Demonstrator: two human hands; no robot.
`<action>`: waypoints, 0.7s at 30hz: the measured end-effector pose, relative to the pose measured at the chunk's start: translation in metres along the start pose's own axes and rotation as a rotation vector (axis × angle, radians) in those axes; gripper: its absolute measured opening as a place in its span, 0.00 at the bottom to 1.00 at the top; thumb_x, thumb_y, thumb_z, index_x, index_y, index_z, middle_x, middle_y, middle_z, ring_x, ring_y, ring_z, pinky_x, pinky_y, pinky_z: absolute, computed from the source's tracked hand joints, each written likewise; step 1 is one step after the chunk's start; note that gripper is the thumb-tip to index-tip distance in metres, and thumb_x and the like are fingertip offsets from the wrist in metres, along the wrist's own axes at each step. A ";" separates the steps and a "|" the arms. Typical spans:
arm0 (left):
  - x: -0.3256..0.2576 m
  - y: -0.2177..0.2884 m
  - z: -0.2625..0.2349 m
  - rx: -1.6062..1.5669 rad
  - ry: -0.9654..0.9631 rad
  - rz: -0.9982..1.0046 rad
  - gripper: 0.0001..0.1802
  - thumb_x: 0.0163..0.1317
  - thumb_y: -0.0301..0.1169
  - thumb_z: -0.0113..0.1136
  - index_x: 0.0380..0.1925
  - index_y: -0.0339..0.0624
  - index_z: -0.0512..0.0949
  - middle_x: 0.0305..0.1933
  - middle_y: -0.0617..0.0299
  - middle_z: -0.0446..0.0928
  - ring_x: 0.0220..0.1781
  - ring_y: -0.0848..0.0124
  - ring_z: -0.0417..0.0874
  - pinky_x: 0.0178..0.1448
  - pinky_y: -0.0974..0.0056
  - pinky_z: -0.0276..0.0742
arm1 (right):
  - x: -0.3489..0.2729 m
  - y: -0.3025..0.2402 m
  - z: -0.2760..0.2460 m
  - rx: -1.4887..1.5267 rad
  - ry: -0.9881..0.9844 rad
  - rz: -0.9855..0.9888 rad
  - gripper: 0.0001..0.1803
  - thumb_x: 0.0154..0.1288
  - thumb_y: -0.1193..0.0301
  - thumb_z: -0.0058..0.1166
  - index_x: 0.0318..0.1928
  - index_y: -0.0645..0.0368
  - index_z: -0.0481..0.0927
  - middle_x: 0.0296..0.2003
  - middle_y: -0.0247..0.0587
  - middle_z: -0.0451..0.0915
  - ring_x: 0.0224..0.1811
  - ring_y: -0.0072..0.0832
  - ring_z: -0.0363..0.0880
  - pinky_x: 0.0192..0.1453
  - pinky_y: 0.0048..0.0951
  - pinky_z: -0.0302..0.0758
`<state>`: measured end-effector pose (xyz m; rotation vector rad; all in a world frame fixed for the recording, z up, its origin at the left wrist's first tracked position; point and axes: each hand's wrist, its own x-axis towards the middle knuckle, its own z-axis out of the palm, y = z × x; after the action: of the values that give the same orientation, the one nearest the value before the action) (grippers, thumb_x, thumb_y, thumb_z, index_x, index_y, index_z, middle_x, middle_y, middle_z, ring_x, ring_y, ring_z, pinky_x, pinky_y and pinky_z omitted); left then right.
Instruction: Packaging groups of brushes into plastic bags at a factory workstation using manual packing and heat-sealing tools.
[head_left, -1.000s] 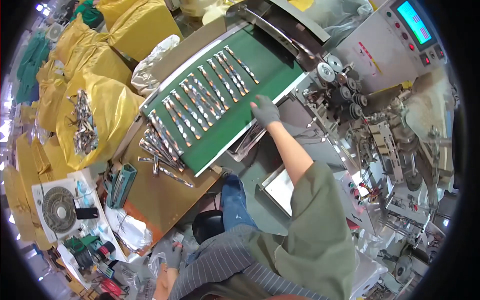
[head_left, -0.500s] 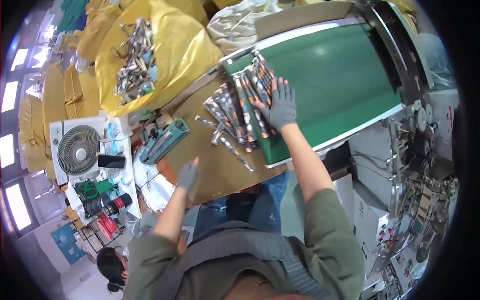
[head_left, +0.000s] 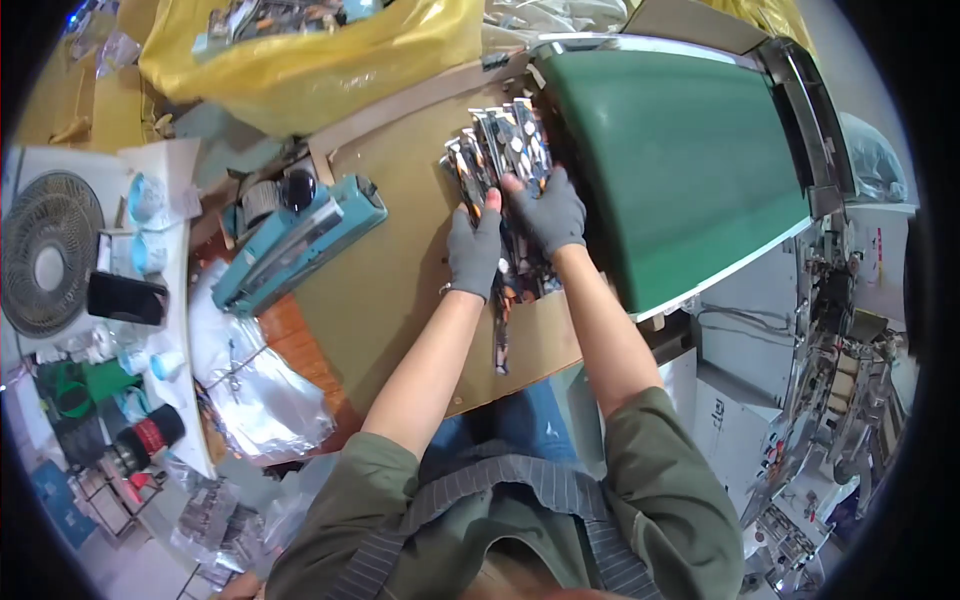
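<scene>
A pile of long, narrow stick packets [head_left: 512, 135], dark with orange and white patterning, lies on the brown tabletop [head_left: 390, 270] beside the green conveyor belt [head_left: 700, 160]. My left hand [head_left: 474, 250], in a grey fingerless glove, presses on the pile's left side with its fingers curled against the packets. From the right, my right hand [head_left: 553, 215], gloved the same way, closes round the other side, its thumb over the packets. The two thumbs are close together. Below the hands, one packet [head_left: 502, 345] sticks out toward the table's near edge. My hands hide the middle of the pile.
A teal tape dispenser [head_left: 300, 245] stands left of the pile. Clear plastic bags [head_left: 265, 395] lie nearer me. A yellow bag [head_left: 340, 85] holding many packets stands behind the table. A white side table carries a fan [head_left: 50, 240] and a black phone [head_left: 127, 298].
My right hand has drawn the packets off the belt's edge onto the tabletop. My left hand has come across from the left to the pile. The view has shifted closer to the table.
</scene>
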<state>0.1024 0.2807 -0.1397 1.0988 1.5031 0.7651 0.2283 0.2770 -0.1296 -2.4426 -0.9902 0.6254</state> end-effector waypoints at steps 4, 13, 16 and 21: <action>-0.018 -0.009 -0.022 -0.092 0.067 -0.049 0.29 0.58 0.54 0.56 0.40 0.34 0.74 0.38 0.45 0.79 0.41 0.55 0.80 0.46 0.58 0.72 | -0.016 0.006 0.003 0.067 0.065 -0.308 0.49 0.50 0.35 0.50 0.52 0.73 0.69 0.46 0.68 0.74 0.51 0.53 0.74 0.54 0.41 0.70; -0.039 -0.054 -0.072 -0.530 -0.135 -0.158 0.32 0.54 0.56 0.60 0.38 0.34 0.77 0.33 0.60 0.77 0.33 0.72 0.77 0.37 0.70 0.73 | -0.081 -0.001 0.043 0.399 -0.484 -0.299 0.40 0.45 0.41 0.61 0.46 0.66 0.75 0.40 0.52 0.80 0.40 0.40 0.80 0.45 0.34 0.75; -0.084 -0.067 -0.104 -0.325 -0.093 -0.132 0.39 0.44 0.54 0.69 0.39 0.25 0.75 0.35 0.54 0.78 0.34 0.70 0.80 0.40 0.66 0.76 | -0.121 0.029 0.062 0.992 -0.907 -0.026 0.31 0.53 0.54 0.62 0.46 0.70 0.76 0.36 0.41 0.80 0.35 0.24 0.79 0.41 0.23 0.75; -0.194 -0.176 -0.143 -0.297 -0.218 -0.039 0.22 0.52 0.38 0.67 0.43 0.36 0.77 0.40 0.63 0.79 0.41 0.74 0.79 0.48 0.68 0.74 | -0.245 0.097 0.041 0.948 -1.081 0.041 0.20 0.60 0.62 0.57 0.46 0.64 0.79 0.44 0.40 0.79 0.47 0.24 0.75 0.57 0.26 0.68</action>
<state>-0.0782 0.0493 -0.1924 0.8957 1.1811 0.7861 0.0996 0.0447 -0.1552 -1.1958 -0.6699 1.9685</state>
